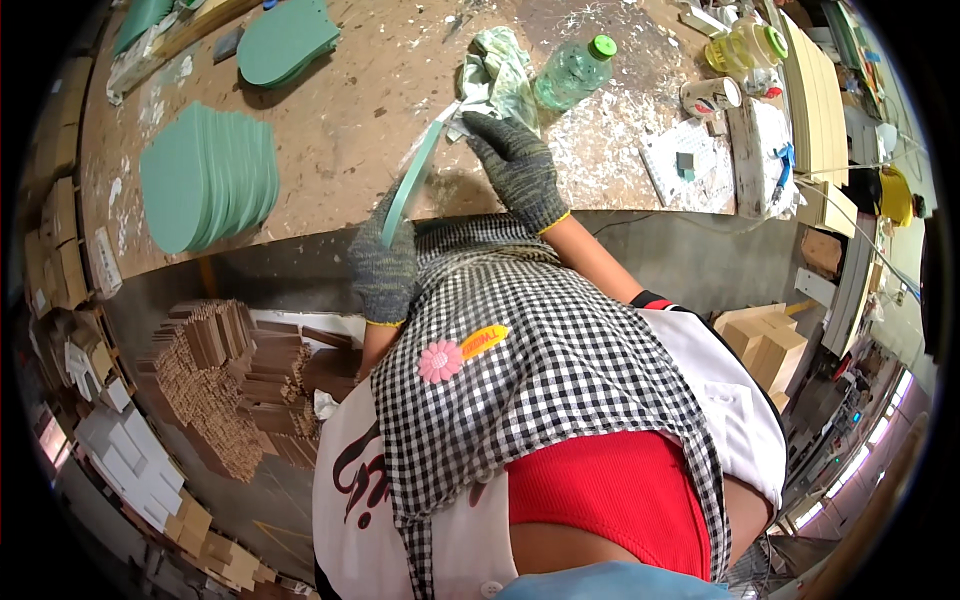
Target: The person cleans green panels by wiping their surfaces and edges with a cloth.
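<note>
My left hand [384,265], in a dark grey knit glove, grips a thin green panel [412,185] that stands almost edge-on to me over the table's near edge. My right hand [518,172], gloved alike, is by the panel's far end, with thumb and forefinger stretched out and a gap between them. Just beyond those fingertips lies a crumpled white-and-green cloth [500,75]. A narrow whitish strip shows along the panel's upper left side; what it is I cannot make out. Left of my hands, a stack of green rounded panels [208,178] leans on the worktable [330,150].
More green panels [288,42] lie at the far left. A green-capped clear bottle [575,73] stands beyond my right hand. Toward the right are a yellow-liquid bottle [745,48], a paper cup [710,96] and a white board [690,160]. Brown strips [225,370] are stacked below the table.
</note>
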Motion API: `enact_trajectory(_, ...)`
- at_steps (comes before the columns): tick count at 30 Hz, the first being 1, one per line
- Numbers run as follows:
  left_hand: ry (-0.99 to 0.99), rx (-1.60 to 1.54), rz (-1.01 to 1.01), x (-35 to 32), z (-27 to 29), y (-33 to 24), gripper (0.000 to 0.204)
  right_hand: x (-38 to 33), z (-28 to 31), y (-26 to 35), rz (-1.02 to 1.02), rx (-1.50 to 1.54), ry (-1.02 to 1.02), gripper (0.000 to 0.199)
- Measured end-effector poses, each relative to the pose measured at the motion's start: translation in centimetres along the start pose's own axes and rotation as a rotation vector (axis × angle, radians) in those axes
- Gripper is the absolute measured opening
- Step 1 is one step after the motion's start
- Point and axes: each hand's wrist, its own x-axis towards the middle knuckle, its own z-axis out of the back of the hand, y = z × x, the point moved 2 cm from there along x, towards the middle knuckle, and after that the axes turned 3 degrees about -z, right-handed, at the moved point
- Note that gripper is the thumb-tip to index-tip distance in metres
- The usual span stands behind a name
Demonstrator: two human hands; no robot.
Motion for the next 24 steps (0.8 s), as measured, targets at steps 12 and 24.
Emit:
enact_trajectory(12, -0.003, -0.076, -0.004, 0.1, 0.1, -0.3, 0.037, 0.0, -0.3, -0.5, -0.066, 0.036, -0.012, 0.029)
enact_trajectory(24, 0.014, -0.111, 0.044, 0.0, 0.6, -1.4, 0.04, 0.2, -0.5, 0.1, 0.011, 0.034, 0.039, 0.028)
